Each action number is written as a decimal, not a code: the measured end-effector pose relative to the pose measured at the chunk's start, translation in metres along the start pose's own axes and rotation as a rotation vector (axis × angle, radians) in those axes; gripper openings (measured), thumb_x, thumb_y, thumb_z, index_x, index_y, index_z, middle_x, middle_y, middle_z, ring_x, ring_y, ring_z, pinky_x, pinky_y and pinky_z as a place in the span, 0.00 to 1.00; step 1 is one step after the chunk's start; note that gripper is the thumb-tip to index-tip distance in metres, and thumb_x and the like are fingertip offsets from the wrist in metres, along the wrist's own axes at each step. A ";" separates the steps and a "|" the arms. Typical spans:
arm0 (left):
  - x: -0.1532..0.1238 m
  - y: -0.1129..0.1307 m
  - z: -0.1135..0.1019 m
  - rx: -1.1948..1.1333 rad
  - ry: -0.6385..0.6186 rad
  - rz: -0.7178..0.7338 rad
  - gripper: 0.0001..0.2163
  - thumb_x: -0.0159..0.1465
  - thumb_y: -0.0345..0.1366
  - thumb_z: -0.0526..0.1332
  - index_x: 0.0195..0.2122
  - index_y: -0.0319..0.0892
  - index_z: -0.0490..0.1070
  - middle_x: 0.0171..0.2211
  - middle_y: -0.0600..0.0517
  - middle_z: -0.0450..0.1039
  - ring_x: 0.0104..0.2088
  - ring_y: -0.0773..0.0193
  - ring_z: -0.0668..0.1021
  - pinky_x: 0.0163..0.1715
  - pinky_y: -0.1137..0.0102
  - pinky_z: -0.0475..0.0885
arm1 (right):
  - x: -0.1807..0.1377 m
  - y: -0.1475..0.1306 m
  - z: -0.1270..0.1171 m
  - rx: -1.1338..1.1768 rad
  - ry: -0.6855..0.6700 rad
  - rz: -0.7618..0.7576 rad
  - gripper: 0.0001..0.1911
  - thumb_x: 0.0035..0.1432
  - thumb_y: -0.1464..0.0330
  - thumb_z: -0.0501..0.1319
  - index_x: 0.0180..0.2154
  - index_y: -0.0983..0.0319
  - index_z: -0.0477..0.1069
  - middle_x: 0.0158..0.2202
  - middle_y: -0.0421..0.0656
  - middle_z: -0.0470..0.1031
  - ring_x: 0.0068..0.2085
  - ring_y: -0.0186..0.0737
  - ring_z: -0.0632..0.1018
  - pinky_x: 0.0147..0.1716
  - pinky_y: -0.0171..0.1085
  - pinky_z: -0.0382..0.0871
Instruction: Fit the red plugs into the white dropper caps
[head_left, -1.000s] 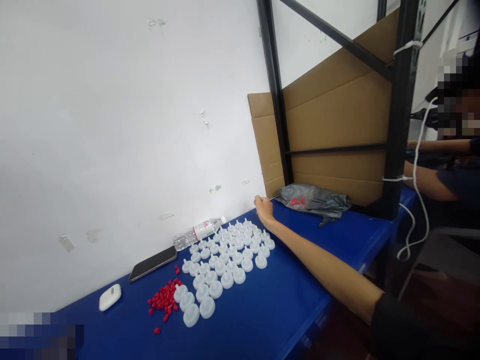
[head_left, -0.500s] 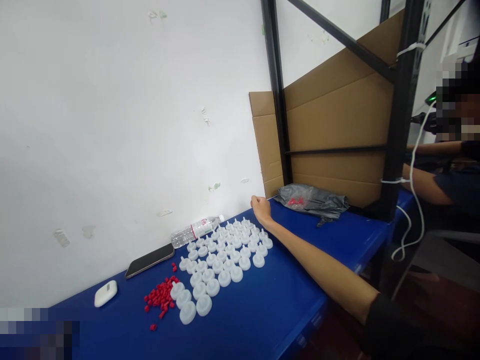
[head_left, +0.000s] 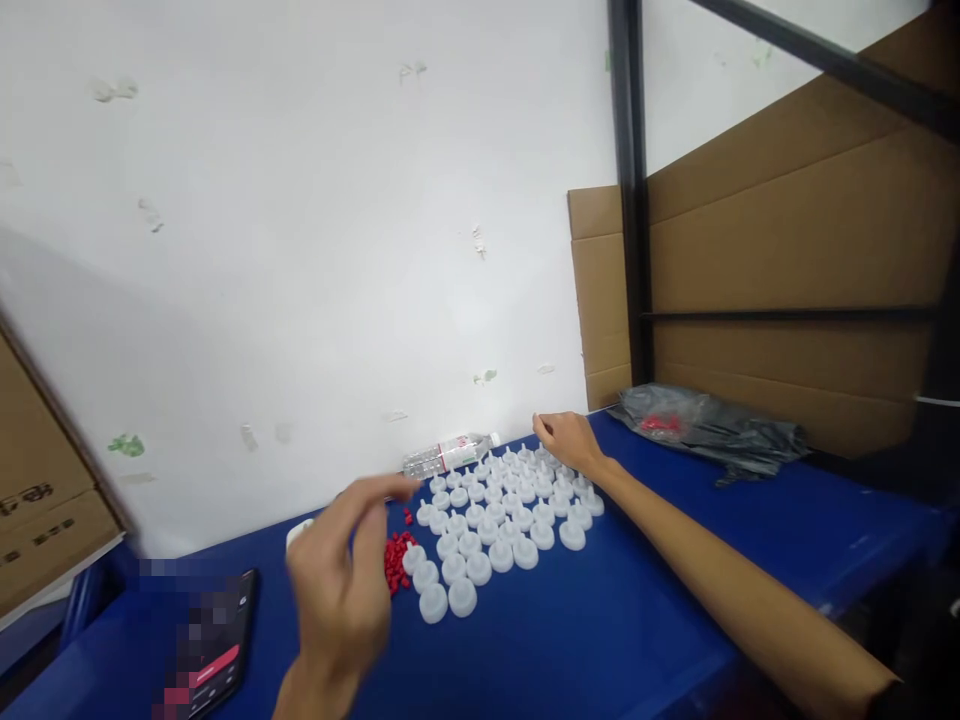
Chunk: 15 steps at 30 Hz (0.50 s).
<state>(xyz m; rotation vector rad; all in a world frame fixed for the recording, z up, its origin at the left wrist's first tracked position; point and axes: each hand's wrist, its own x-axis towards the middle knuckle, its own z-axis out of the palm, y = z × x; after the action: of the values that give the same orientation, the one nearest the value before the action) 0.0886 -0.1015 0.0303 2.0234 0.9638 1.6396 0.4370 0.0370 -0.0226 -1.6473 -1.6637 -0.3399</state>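
Rows of white plastic nozzle caps [head_left: 501, 556], round at the base with a thin spout pointing up, stand on the blue table. My right hand [head_left: 568, 440] is over the far right end of the rows, its fingers curled closed. Whatever it may hold is hidden. On the near left, my left hand [head_left: 341, 585] is raised and slightly blurred, with index finger and thumb apart and nothing visible between them. Behind it lies a pile of small red caps [head_left: 397, 562], partly covered by this hand.
A clear plastic bottle [head_left: 450, 454] lies along the wall behind the caps. A phone [head_left: 238, 640] rests at the front left, and a white case [head_left: 298, 532] peeks out behind my left hand. Right, a grey plastic bag [head_left: 712, 430] lies by a black rack post [head_left: 631, 200] and cardboard [head_left: 765, 250].
My left hand has come into view at the lower left. My right hand has shifted over the far caps. The view has turned left, bringing in a second phone and a cardboard box.
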 end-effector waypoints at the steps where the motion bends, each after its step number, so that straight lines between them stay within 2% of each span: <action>1: 0.022 -0.003 0.002 -0.054 -0.040 -0.083 0.13 0.66 0.38 0.57 0.43 0.40 0.78 0.44 0.46 0.79 0.45 0.51 0.79 0.46 0.61 0.75 | 0.000 -0.001 0.000 -0.016 -0.003 -0.022 0.25 0.67 0.61 0.49 0.23 0.61 0.74 0.26 0.46 0.79 0.28 0.40 0.75 0.29 0.37 0.50; 3: 0.057 -0.019 0.000 -0.254 -0.158 -0.315 0.15 0.62 0.37 0.56 0.40 0.34 0.80 0.38 0.41 0.82 0.42 0.47 0.81 0.40 0.60 0.76 | 0.000 -0.001 0.000 -0.042 -0.002 -0.048 0.26 0.67 0.61 0.48 0.22 0.61 0.74 0.25 0.46 0.79 0.28 0.40 0.75 0.28 0.37 0.49; 4: 0.069 -0.029 -0.005 -0.367 -0.176 -0.428 0.16 0.59 0.36 0.56 0.39 0.31 0.80 0.37 0.38 0.82 0.41 0.46 0.82 0.41 0.60 0.77 | 0.000 -0.001 0.000 -0.052 0.000 -0.055 0.26 0.67 0.61 0.48 0.22 0.61 0.74 0.25 0.45 0.79 0.27 0.40 0.75 0.28 0.37 0.49; 7: 0.079 -0.064 -0.023 -0.620 -0.028 -0.623 0.19 0.59 0.36 0.53 0.39 0.25 0.79 0.40 0.32 0.81 0.43 0.45 0.82 0.42 0.62 0.77 | 0.000 0.002 0.000 -0.074 0.004 -0.063 0.27 0.68 0.61 0.48 0.21 0.61 0.73 0.23 0.45 0.77 0.26 0.39 0.74 0.27 0.38 0.48; 11: 0.068 -0.091 -0.034 -0.801 0.150 -0.716 0.20 0.59 0.32 0.51 0.43 0.22 0.76 0.43 0.29 0.79 0.45 0.45 0.82 0.40 0.63 0.79 | 0.001 0.006 0.001 -0.099 0.011 -0.067 0.27 0.67 0.60 0.48 0.22 0.62 0.74 0.24 0.46 0.78 0.26 0.39 0.74 0.27 0.38 0.46; 15: 0.063 -0.100 -0.027 -0.890 0.194 -0.779 0.24 0.58 0.30 0.52 0.52 0.17 0.69 0.45 0.27 0.78 0.44 0.46 0.82 0.39 0.64 0.80 | 0.002 0.008 0.001 -0.114 0.011 -0.077 0.27 0.68 0.60 0.47 0.22 0.62 0.73 0.23 0.46 0.78 0.25 0.39 0.74 0.27 0.38 0.46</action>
<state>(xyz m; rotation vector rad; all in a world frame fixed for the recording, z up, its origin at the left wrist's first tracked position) 0.0407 0.0084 0.0163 0.7721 0.7273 1.4224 0.4439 0.0404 -0.0245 -1.6634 -1.7304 -0.4897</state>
